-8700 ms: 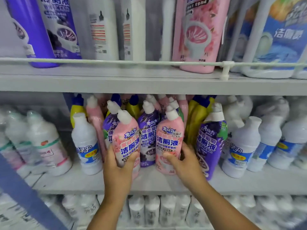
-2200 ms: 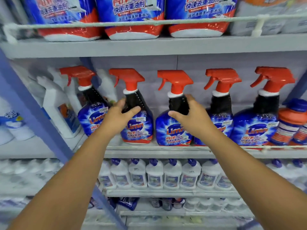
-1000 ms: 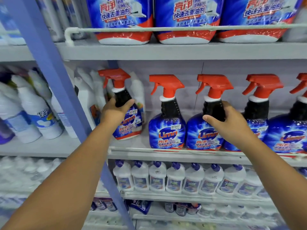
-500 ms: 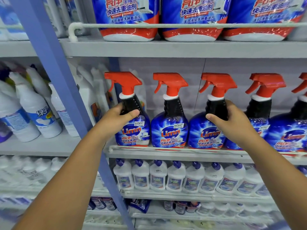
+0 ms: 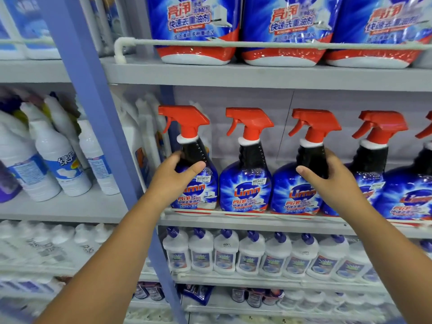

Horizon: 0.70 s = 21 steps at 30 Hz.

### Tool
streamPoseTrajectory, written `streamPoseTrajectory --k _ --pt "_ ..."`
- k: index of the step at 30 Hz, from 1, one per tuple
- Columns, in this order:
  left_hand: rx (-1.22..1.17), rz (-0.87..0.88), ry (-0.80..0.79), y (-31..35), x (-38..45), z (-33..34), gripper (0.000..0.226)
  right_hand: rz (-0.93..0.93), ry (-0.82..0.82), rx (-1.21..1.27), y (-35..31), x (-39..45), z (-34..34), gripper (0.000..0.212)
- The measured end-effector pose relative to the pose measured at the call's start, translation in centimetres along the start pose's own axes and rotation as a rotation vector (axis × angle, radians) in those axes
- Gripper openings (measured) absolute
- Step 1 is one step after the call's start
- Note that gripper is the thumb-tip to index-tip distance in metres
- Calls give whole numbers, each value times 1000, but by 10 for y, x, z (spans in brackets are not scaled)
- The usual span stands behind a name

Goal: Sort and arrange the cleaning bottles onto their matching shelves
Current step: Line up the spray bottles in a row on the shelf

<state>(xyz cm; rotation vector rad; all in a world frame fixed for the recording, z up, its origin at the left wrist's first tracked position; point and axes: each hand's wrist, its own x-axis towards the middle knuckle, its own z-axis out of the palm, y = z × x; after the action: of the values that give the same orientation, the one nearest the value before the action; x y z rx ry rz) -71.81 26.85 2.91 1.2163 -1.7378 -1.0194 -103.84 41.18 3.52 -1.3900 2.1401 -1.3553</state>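
Left hand (image 5: 174, 175): curled round the dark neck of the leftmost spray bottle (image 5: 192, 164), thumb across the front, fingers wrapped behind.
Right hand (image 5: 327, 175): curled round the dark neck of the third spray bottle (image 5: 301, 174), thumb in front, fingers hidden behind the neck.
Between the hands: one ungripped spray bottle (image 5: 246, 174), upright, label turned forward, flanked closely by both gripped bottles.
Beyond the right hand: further spray bottles (image 5: 378, 164) of the same kind, red triggers all pointed left.
Under the hands: middle shelf (image 5: 257, 221) with a thin front rail; all three bottle bases are seated on it, none lifted.
Step in hand (judged): the row is being squared up and faced forward.
Handling advice: the necks are best turned, not tilted, so that the bases stay seated behind the rail; labels are to be matched to the middle bottle; triggers are to be kept parallel so that neighbours are not knocked.
Risk (judged): a push at neck height may tip a bottle backward.
Left of the left hand: blue upright post (image 5: 93, 127), then white bottles (image 5: 56, 160) on a neighbouring shelf.
Above the hands: large blue-and-red refill bottles (image 5: 194, 29) behind a rail.
Below the hands: white purple-capped bottles (image 5: 247, 253) in a row.
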Motion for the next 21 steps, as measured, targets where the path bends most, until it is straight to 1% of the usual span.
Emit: streamPoseTrajectory --k 3,5,7,9,11,12,14,17,21 --pt "12 59 130 -9 -11 1 37 10 105 -49 3 -5 8 47" --pt "5 88 153 -12 -22 -1 42 -10 182 -100 4 -10 16 43" --pt "-7 105 129 -14 -34 -5 47 -16 256 -98 2 -21 28 52" --pt "-28 80 74 -17 -51 -13 53 39 358 -65 -4 -41 46 63" --pt "-107 40 16 -21 -71 -24 48 39 438 -39 -13 -63 69 68" --pt "-178 18 3 -23 -80 -30 43 22 440 -10 -19 -74 81 70" --pt "-306 -24 20 -27 -97 -46 33 32 360 98 -29 -90 103 68" --pt "-380 -63 119 -33 -116 -75 27 87 170 284 -52 -108 128 56" --pt "-345 -177 241 -41 -137 -102 37 44 2 339 -77 -125 146 49"
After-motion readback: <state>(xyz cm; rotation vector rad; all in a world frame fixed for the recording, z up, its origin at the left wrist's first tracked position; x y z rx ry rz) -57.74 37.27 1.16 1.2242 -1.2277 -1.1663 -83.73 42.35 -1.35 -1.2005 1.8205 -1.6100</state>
